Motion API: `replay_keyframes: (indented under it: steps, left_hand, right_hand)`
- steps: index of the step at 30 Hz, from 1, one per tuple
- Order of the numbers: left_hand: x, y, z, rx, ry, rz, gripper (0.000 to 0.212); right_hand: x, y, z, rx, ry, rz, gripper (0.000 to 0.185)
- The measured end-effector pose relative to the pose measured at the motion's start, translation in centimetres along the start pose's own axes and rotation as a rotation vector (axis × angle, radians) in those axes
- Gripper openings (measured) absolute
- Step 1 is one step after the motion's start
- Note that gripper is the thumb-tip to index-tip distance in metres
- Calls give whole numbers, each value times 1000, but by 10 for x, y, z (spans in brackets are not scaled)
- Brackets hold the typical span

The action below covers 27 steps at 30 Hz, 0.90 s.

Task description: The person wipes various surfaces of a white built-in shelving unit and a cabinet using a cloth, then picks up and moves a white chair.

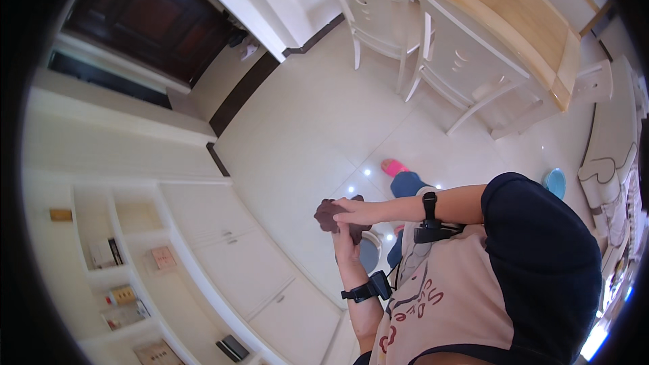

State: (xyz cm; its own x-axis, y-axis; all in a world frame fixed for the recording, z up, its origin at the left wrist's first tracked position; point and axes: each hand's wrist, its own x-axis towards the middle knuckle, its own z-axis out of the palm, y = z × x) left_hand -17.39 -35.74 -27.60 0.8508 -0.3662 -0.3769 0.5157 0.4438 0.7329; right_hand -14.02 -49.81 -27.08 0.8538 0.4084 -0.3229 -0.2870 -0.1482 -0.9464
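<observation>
A dark brown cloth [325,217] is bunched between my two hands, near the middle of the head view. My right hand [355,211] lies over the cloth, its fingers closed on the bunch. From below, my left hand [346,247] grips the same cloth, and part of that hand is hidden behind it. Folds of cloth stick out on both sides of the hands. Under and beside my left hand, a round grey bucket or basin [373,253] with a pale rim is partly covered by the hand and forearm. Each wrist wears a black strap with a device.
White cabinets [248,258] and shelves with boxes line the lower left. White chairs [456,68] stand along a wooden-topped table [507,10]. A blue basin [555,183] sits on the tiled floor near a sofa [611,162]. A dark door [147,15] is at upper left.
</observation>
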Motion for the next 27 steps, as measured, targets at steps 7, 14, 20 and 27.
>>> replay_keyframes:
  steps: [7, 14, 20, 27]
  left_hand:
    - [130, 40, 66, 21, -90, -119, 63]
    - [303, 83, 225, 13, -581, -226, 56]
    - [407, 112, 277, 122, -550, -195, 53]
    - [502, 166, 273, 126, -477, -135, 47]
  right_hand:
    - [5, -52, -151, -53, 115, -19, 69]
    - [-83, -84, -336, -251, 836, 0, 39]
    - [-127, -136, -391, -68, 1039, 78, 28]
    - [-66, -201, -448, -267, 1049, 59, 25]
